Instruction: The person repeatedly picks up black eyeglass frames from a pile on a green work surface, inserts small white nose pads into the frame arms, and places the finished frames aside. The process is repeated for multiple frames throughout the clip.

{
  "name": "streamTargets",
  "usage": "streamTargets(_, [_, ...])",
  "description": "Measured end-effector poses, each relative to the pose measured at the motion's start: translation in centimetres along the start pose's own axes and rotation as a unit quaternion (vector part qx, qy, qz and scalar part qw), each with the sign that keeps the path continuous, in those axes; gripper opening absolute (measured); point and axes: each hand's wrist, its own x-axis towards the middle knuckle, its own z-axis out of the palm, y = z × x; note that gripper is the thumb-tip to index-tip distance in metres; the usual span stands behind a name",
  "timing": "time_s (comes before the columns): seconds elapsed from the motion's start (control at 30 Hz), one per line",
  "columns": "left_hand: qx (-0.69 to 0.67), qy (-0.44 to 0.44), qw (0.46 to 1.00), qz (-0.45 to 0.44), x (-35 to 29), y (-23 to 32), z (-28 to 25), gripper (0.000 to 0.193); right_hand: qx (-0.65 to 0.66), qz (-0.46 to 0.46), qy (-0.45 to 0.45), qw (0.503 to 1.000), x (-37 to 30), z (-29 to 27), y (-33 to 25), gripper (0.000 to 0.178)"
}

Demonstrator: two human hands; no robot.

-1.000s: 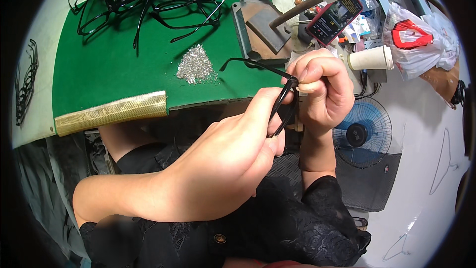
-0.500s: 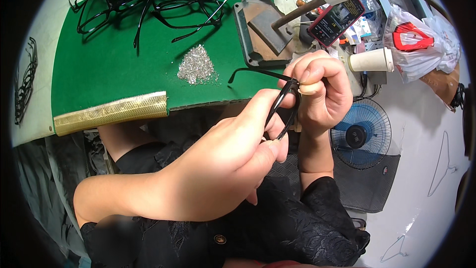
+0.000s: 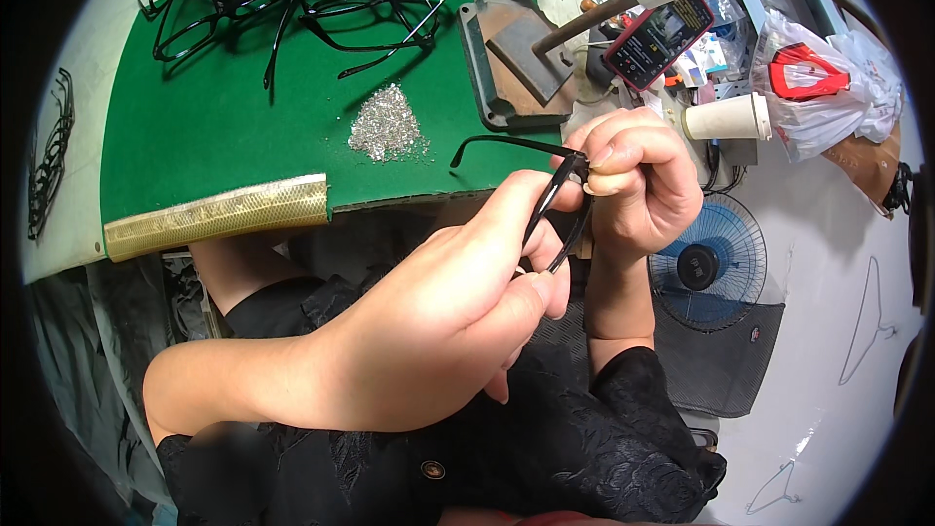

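My left hand (image 3: 448,302) grips a black eyeglass frame (image 3: 547,203) by its front, just over the table's near edge. One temple of the frame is unfolded and points left across the green mat. At the frame's hinge corner, my right hand (image 3: 645,175) is closed in a pinch, thumb and forefinger right against the hinge. Whatever lies between those fingertips is too small or hidden to name. Beyond my hands, a heap of tiny silvery metal pieces (image 3: 387,125), probably screws, lies on the green mat (image 3: 253,146).
Many black eyeglass frames (image 3: 321,0) are piled at the far left, more (image 3: 54,156) at the left edge. A metal stand base (image 3: 516,58), a phone (image 3: 662,39) and a white cup (image 3: 726,119) stand right. A gold perforated strip (image 3: 219,217) covers the mat's near edge; a fan (image 3: 703,263) is below.
My right hand has shifted slightly right and its fingertips have moved a little at the hinge. My left hand keeps its hold on the eyeglass frame, almost unmoved.
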Motion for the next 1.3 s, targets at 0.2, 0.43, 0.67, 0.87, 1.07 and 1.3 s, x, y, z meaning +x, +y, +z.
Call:
streamTargets(0.2, [0.049, 0.009, 0.999, 0.009, -0.1, -0.1, 0.2, 0.042, -0.014, 0.025, 0.005, 1.0, -0.2, 0.2, -0.2, 0.02])
streamTargets(0.43, [0.142, 0.018, 0.99, 0.01, -0.1, -0.1, 0.1, 0.043, 0.002, 0.058, -0.022, 0.998, 0.0, -0.3, -0.7, 0.016])
streamTargets(0.67, [-0.02, -0.011, 1.0, -0.015, 0.1, 0.5, 0.0, 0.043, 0.023, 0.041, 0.027, 0.998, -0.1, 0.1, -0.4, 0.011])
streamTargets(0.87, [-0.113, 0.0, 0.993, 0.029, 0.1, 0.7, 0.1, 0.048, -0.117, -0.076, 0.064, 0.988, -0.7, 0.3, -0.4, 0.031])
streamTargets(1.07, [-0.124, 0.008, 0.992, 0.025, 0.1, 0.8, 0.2, 0.05, -0.272, -0.115, 0.024, 0.955, -1.0, 0.4, -0.7, 0.067])
streamTargets(1.3, [-0.127, 0.007, 0.991, 0.032, 0.0, 0.8, 0.2, 0.049, -0.304, -0.097, 0.015, 0.948, -1.1, 0.5, -0.7, 0.071])
